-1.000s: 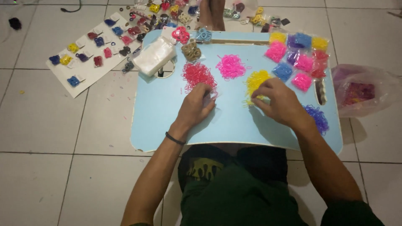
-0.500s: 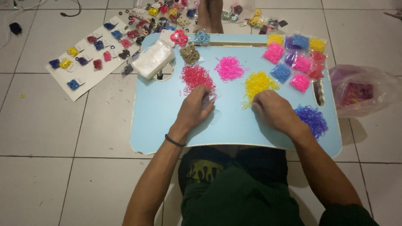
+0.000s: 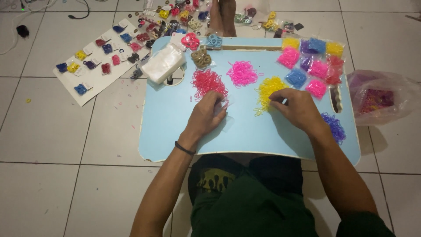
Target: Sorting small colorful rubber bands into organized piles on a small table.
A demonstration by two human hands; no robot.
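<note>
Left hand: the left hand [image 3: 206, 115] lies palm down at the centre of the frame, fingers curled onto a small clear plastic bag [image 3: 223, 115]; it seems to pinch the bag's upper edge, though the grip itself is hidden under the fingers.
Clear bag: flat on the light blue lap table [image 3: 175, 127], just below the red pile; its long axis runs roughly up and down the frame, and the lower end sticks out past the fingertips toward the frame's bottom. Which end is the mouth cannot be told.
Right hand: the right hand [image 3: 296, 107] sits right of centre, fingers bent and closed at the lower edge of the yellow band pile [image 3: 268, 87], touching it; whether bands are held between the fingertips cannot be told.
Red pile: a loose heap of red bands [image 3: 208, 81] just above the left hand.
Pink pile: bright pink bands [image 3: 242, 73] between the red and yellow heaps, higher in the frame.
Purple pile: purple bands [image 3: 334, 126] at the table's right edge, beside the right forearm.
Filled packets: small bags of sorted bands [image 3: 312, 61] cluster at the table's upper right.
Bag stack: a wad of empty clear bags [image 3: 162, 63] rests on the table's upper left corner.
White card: a sheet with coloured pieces [image 3: 98, 59] lies on the tiled floor at upper left.
Floor bag: a pinkish plastic bag [image 3: 379, 98] lies at far right.
</note>
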